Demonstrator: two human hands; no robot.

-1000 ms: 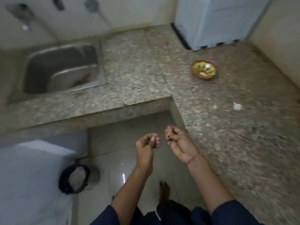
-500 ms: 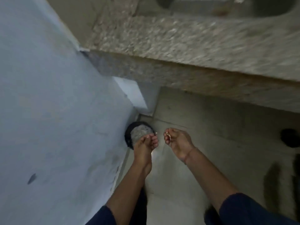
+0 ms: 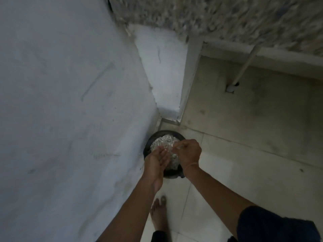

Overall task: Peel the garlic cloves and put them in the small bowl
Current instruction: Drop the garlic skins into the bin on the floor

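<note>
Both my hands hang over a black bin [image 3: 164, 132] on the floor, filled with pale crumpled scraps [image 3: 162, 143]. My left hand [image 3: 156, 162] is flat, palm turned toward the right, fingers straight. My right hand [image 3: 189, 151] is knuckles-up with curled fingers, its tips close to the left palm. Blur hides whether anything is pinched there. Neither the small bowl nor any garlic clove is in view.
A blue-grey wall [image 3: 61, 102] fills the left side, right beside the bin. The speckled stone counter [image 3: 227, 18] overhangs at the top, with a white pipe [image 3: 244, 65] beneath it. My bare foot [image 3: 158, 212] stands on the pale floor tiles behind the bin.
My view has swung down from the counter to the floor bin. Both hands dropped to just above the bin, and my left hand went from loosely curled to flat.
</note>
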